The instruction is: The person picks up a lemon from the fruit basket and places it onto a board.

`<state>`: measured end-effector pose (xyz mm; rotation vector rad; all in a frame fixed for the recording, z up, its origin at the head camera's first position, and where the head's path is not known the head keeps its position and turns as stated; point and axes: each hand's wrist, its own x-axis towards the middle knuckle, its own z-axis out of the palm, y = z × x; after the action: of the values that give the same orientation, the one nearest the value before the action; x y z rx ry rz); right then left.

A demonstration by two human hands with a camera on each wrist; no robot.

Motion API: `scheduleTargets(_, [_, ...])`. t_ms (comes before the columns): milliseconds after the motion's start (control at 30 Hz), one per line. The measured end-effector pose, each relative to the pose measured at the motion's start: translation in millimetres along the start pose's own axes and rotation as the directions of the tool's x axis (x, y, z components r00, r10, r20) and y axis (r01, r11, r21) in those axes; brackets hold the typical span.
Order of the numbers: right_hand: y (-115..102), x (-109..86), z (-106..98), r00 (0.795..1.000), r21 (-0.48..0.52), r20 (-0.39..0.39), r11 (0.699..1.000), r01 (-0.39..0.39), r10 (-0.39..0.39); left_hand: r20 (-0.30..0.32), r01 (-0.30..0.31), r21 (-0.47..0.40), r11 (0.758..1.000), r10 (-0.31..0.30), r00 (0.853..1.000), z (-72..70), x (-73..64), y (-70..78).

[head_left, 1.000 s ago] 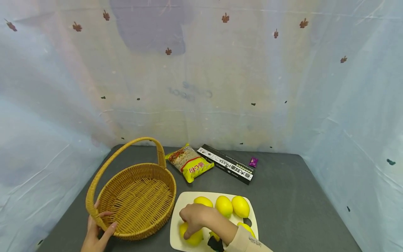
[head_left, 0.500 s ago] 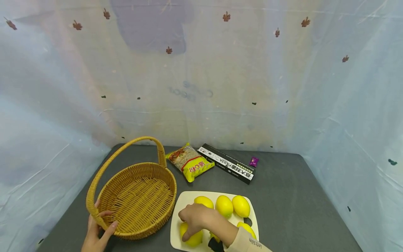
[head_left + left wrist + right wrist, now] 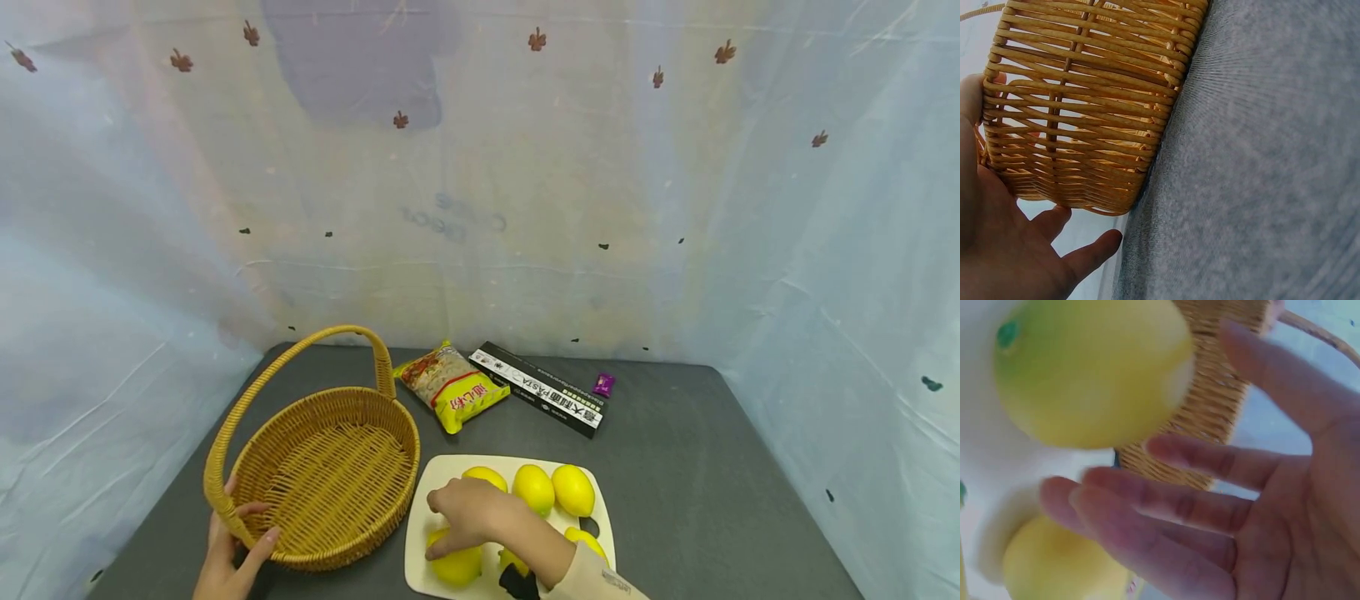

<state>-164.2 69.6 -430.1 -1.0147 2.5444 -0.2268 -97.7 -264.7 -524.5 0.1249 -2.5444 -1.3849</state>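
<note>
At the left, my left hand holds the near rim of a wicker basket, its thumb over the edge and other fingers behind the wall. In the left wrist view the woven side of the basket fills the top. My right hand is over a cream board bearing several lemons. Its fingers are spread around the front-left lemon. In the right wrist view a gap shows between that lemon and the thumb, and the fingers are loosely extended. The right forearm partly covers another lemon.
Behind the board lie a yellow noodle packet, a long black pasta box and a small purple wrapper. The grey table extends to the right. A pale printed curtain hangs around the table's back and sides.
My right hand has loosened from the front-left lemon and lifted slightly, its thumb swinging outward. The lemon lies about where it was, and my left hand has stayed on the basket.
</note>
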Motion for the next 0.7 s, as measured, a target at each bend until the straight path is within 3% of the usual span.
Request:
scheduleTargets(167, [4,-20.6,-15,0.982,0.046,-0.174,0.997,-0.065,0.072,-0.014,-0.006,0.008,1.000,0.007,1.000,-0.7,-2.9,-1.0])
scheduleTargets(267, [11,-32.3,-21,0.962,-0.019,-0.255,0.994,-0.110,0.101,-0.021,-0.023,-0.002,1.000,0.023,1.000,-1.2,-4.2,-1.8])
scheduleTargets(400, [22,-45.9,-26,0.935,-0.066,-0.315,0.979,-0.193,0.163,-0.032,-0.035,0.007,0.999,0.035,0.999,-0.8,-4.1,-2.4])
scheduleTargets(700, [56,-53.0,-5,0.868,0.048,-0.408,0.956,-0.290,0.284,-0.021,-0.050,0.005,0.999,0.050,0.999,1.8,0.4,-0.1])
